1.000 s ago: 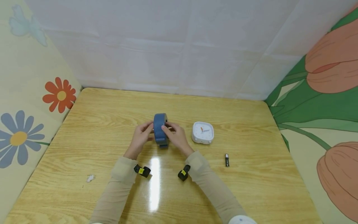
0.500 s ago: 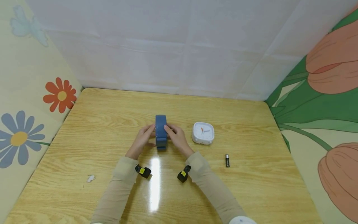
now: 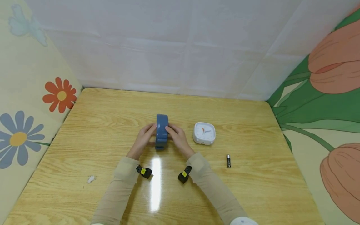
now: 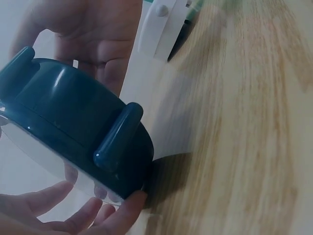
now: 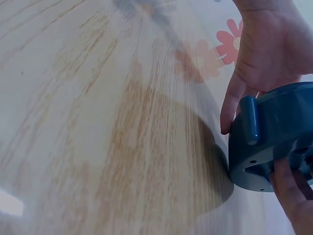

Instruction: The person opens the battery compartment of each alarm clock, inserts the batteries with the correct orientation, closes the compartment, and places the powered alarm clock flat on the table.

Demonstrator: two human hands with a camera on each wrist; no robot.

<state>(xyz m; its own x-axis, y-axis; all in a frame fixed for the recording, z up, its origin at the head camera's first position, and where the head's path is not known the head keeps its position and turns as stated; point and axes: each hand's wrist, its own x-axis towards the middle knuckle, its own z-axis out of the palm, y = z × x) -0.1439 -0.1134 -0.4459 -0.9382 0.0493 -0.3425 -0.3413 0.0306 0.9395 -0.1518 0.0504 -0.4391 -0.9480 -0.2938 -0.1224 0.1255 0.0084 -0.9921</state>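
Between both hands a blue clock (image 3: 162, 131) stands on edge, its narrow rim facing up in the head view. My left hand (image 3: 142, 140) holds it from the left, with fingertips against its pale front side in the left wrist view. From the right, my right hand (image 3: 179, 140) grips it, thumb on the rim. A finger of that right hand (image 5: 292, 196) reaches into the recess in the back of the blue clock (image 5: 279, 132). Two stubby feet stick out of the rim in the left wrist view. What lies inside the recess is mostly hidden.
To the right of the hands a white square clock (image 3: 204, 133) lies face up. A black and silver battery (image 3: 228, 161) is nearer the front right. A small white patch (image 3: 91, 179) marks the wooden table (image 3: 112, 106) at left. A white cloth (image 3: 168, 47) hangs behind.
The blue clock has turned a little in the hands, so its back shows less in the head view. Its lower end has swung slightly left. Both hands keep hold of it.
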